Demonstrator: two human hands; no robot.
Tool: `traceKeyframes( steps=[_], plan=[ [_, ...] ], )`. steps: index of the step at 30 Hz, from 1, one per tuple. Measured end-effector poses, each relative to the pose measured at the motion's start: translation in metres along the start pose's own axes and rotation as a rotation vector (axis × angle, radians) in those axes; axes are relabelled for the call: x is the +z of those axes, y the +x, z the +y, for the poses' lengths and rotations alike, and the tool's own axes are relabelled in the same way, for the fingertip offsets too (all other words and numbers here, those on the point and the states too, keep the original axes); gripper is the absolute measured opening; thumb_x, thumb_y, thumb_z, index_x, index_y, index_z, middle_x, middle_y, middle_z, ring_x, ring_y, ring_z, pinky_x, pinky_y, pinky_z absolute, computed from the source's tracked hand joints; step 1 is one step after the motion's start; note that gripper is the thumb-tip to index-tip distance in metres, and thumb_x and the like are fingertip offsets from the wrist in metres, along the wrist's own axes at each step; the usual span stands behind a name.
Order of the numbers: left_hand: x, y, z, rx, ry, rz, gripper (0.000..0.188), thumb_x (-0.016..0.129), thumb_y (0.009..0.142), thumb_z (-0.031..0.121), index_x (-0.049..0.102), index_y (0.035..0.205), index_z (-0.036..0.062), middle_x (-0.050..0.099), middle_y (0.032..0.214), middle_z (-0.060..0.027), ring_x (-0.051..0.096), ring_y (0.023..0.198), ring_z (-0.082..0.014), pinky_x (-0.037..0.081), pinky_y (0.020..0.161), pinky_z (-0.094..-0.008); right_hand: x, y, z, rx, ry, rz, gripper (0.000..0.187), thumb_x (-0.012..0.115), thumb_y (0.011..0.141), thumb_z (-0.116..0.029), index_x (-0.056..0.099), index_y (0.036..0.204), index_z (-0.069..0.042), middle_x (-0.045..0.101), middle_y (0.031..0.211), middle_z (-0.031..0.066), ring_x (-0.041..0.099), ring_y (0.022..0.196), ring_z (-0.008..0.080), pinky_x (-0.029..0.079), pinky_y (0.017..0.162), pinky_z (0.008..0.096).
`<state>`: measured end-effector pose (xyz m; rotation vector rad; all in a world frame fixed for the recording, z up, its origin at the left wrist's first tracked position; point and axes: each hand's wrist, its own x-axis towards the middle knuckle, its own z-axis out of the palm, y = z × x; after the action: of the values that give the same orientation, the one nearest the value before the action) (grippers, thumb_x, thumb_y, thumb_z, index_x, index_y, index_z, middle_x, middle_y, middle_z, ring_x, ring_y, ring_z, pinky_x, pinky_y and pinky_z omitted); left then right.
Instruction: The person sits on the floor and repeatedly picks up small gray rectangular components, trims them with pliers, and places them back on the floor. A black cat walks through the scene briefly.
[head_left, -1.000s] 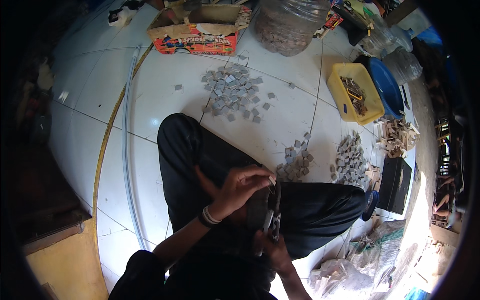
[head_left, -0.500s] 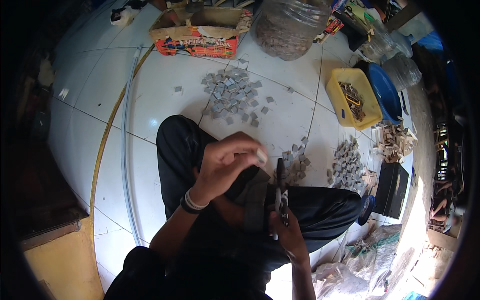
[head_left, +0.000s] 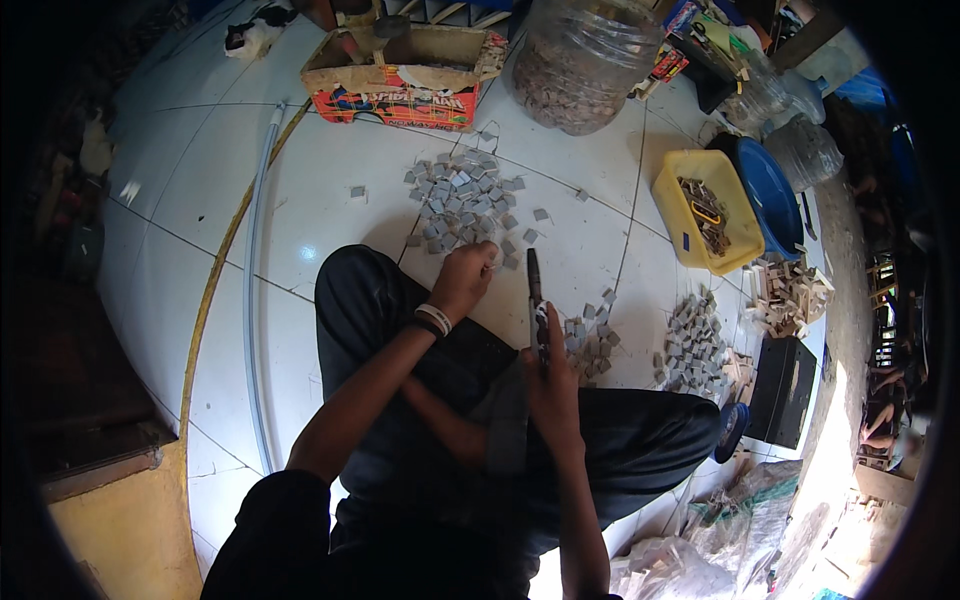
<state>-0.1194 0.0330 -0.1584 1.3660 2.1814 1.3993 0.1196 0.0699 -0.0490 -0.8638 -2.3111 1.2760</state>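
Note:
My left hand (head_left: 465, 281) reaches out to the near edge of a loose pile of small grey square pieces (head_left: 462, 195) on the floor. Its fingers are closed together, and what lies between the fingertips is too small to make out. Beside it, my right hand (head_left: 553, 390) is wrapped round a slim hand tool (head_left: 535, 285) with a long dark tip pointing away from me and a patterned light-and-dark handle. A smaller cluster of grey-brown pieces (head_left: 598, 340) lies just right of the tool, partly behind my right hand.
Another grey heap (head_left: 692, 345) lies to the right, near wood offcuts (head_left: 790, 295) and a black box (head_left: 780, 392). Beyond stand a yellow basin (head_left: 735, 255), blue tub (head_left: 768, 190), large clear plastic container (head_left: 585, 70) and red cardboard box (head_left: 395, 108). A pipe (head_left: 252, 300) runs along the left.
My left hand, which held a small pale piece above my lap, has moved forward to the pile. My right hand has risen forward with the tool, its tip now farther out.

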Motion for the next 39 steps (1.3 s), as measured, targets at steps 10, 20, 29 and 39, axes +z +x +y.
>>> traceKeyframes(
  steps=[10, 20, 29, 39],
  plan=[
    [0.0, -0.006, 0.01, -0.039, 0.068, -0.059, 0.028, 0.071, 0.087, -0.004, 0.066, 0.115, -0.0011, 0.075, 0.09, -0.0216, 0.076, 0.089, -0.0386, 0.059, 0.078, -0.0443, 0.011, 0.026, 0.004, 0.193, -0.243, -0.315, 0.079, 0.058, 0.097, 0.006, 0.034, 0.167, -0.02, 0.063, 0.138, 0.0331, 0.059, 0.125, 0.0543, 0.051, 0.099, 0.0597],
    [0.0, -0.008, 0.011, -0.081, 0.049, -0.135, 0.027, 0.074, 0.089, 0.001, 0.066, 0.115, -0.0023, 0.076, 0.09, -0.0202, 0.076, 0.088, -0.0375, 0.059, 0.077, -0.0423, 0.007, 0.02, 0.007, 0.229, -0.295, -0.344, 0.077, 0.059, 0.098, 0.004, 0.035, 0.166, -0.022, 0.068, 0.13, 0.0313, 0.063, 0.119, 0.0534, 0.053, 0.096, 0.0597],
    [-0.002, -0.01, 0.012, -0.052, 0.064, -0.114, 0.029, 0.075, 0.088, 0.002, 0.067, 0.115, -0.0033, 0.076, 0.089, -0.0214, 0.076, 0.088, -0.0377, 0.06, 0.077, -0.0417, 0.002, 0.015, 0.006, 0.222, -0.31, -0.361, 0.078, 0.058, 0.098, 0.003, 0.033, 0.167, -0.024, 0.07, 0.114, 0.034, 0.066, 0.106, 0.0547, 0.052, 0.088, 0.0619],
    [-0.002, -0.01, 0.014, -0.055, 0.04, -0.129, 0.029, 0.077, 0.088, 0.003, 0.068, 0.116, -0.0031, 0.076, 0.088, -0.0206, 0.077, 0.085, -0.0354, 0.059, 0.075, -0.0406, 0.006, 0.009, 0.019, 0.037, -0.343, -0.237, 0.081, 0.063, 0.098, -0.003, 0.029, 0.168, -0.024, 0.072, 0.092, 0.0302, 0.07, 0.088, 0.0525, 0.054, 0.078, 0.0632]
  ],
)
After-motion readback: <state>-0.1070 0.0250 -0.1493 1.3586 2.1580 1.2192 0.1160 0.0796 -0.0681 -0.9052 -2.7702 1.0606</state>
